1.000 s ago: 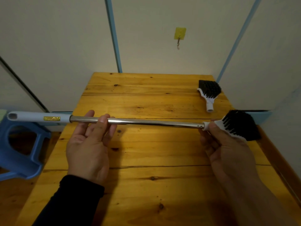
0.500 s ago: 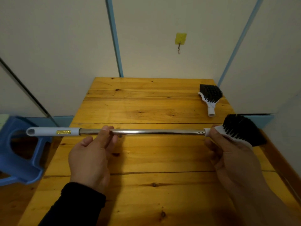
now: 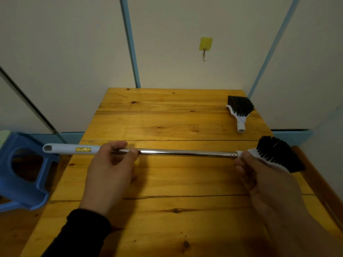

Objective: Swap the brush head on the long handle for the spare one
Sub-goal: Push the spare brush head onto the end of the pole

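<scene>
I hold a long handle (image 3: 185, 152) level over the wooden table (image 3: 167, 117); it is a shiny metal tube with a pale blue grip at its left end. My left hand (image 3: 109, 171) is closed around the tube just right of the grip. A brush head (image 3: 276, 153) with black bristles on a white base sits on the tube's right end, and my right hand (image 3: 263, 180) grips its white neck. The spare brush head (image 3: 240, 110), also black and white, lies at the table's far right, socket toward me.
A blue plastic stool (image 3: 22, 173) stands left of the table, under the handle's grip end. A yellow adhesive hook (image 3: 205, 45) hangs on the wall behind. The table's right edge runs close beside my right hand.
My left hand has gone from loose, open fingers under the tube to a closed grip on it. The handle sits further right in my hands. The brush head stays on it.
</scene>
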A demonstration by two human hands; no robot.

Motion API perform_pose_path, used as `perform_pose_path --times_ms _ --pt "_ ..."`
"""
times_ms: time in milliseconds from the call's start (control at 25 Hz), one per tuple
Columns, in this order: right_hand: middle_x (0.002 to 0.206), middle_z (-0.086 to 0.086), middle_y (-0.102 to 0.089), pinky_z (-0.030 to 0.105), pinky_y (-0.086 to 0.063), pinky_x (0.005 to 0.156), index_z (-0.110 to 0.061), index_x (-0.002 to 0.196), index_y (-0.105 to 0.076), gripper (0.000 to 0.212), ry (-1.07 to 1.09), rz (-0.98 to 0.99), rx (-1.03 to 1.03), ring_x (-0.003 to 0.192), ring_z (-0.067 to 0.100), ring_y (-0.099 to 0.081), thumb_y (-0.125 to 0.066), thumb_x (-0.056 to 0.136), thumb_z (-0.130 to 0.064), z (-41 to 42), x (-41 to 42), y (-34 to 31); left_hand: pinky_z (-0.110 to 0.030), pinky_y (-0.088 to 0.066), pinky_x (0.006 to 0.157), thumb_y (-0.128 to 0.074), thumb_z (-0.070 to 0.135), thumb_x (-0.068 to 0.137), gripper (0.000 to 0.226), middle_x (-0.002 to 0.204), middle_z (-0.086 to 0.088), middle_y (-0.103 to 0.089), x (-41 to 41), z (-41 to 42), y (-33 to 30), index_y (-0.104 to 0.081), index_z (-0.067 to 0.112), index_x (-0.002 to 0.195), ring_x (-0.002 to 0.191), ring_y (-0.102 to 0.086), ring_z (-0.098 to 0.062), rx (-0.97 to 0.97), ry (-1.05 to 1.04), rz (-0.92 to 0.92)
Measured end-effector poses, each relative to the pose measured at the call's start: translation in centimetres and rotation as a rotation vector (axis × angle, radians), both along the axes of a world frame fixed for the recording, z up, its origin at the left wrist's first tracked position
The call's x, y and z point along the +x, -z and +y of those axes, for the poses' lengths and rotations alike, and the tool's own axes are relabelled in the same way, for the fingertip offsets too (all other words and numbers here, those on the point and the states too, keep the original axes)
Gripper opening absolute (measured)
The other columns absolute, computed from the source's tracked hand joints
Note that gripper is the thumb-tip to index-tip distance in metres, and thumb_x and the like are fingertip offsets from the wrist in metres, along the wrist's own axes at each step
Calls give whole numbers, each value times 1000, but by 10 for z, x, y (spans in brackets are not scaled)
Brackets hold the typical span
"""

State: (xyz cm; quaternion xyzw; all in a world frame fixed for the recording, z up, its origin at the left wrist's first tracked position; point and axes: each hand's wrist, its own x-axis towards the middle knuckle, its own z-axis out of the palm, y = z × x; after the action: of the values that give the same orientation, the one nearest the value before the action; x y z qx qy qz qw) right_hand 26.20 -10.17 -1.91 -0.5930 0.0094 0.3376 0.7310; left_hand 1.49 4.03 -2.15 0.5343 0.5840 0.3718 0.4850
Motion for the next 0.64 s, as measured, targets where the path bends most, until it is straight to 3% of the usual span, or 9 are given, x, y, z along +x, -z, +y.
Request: perform_pose_path --times_ms 120,240,440,640 --pt "100 15 -78 23 -59 57 1 109 -70 25 -21 34 -12 74 17 -78 -74 86 -6 1 0 -1 -45 -63 84 -79 42 91 39 103 5 -74 -1 -2 4 -65 32 126 94 -72 -17 89 60 238" --pt "99 16 -78 23 -59 56 1 109 -69 25 -34 71 -31 74 17 -79 -74 86 -5 0 1 -3 -37 -57 80 -80 45 89 49 104 7 -70 0 -6 7 -62 30 131 94 -66 -11 208 105 447" --pt "97 15 -78 24 -59 55 0 111 -68 24 -38 89 -35 74 19 -79 -72 89 -6 0 2 -4 -39 -55 82 -76 48 89 51 108 4 -61 1 -13 13 -60 29 133 102 -59 -18 405 143 721" --pt "99 18 -76 25 -60 56 1 109 -66 20 -42 117 -15 72 20 -79 -69 90 -3 -1 4 -4 -36 -48 78 -74 47 89 47 104 2 -57 -5 -14 15 -60 30 130 100 -53 -20 455 160 830"
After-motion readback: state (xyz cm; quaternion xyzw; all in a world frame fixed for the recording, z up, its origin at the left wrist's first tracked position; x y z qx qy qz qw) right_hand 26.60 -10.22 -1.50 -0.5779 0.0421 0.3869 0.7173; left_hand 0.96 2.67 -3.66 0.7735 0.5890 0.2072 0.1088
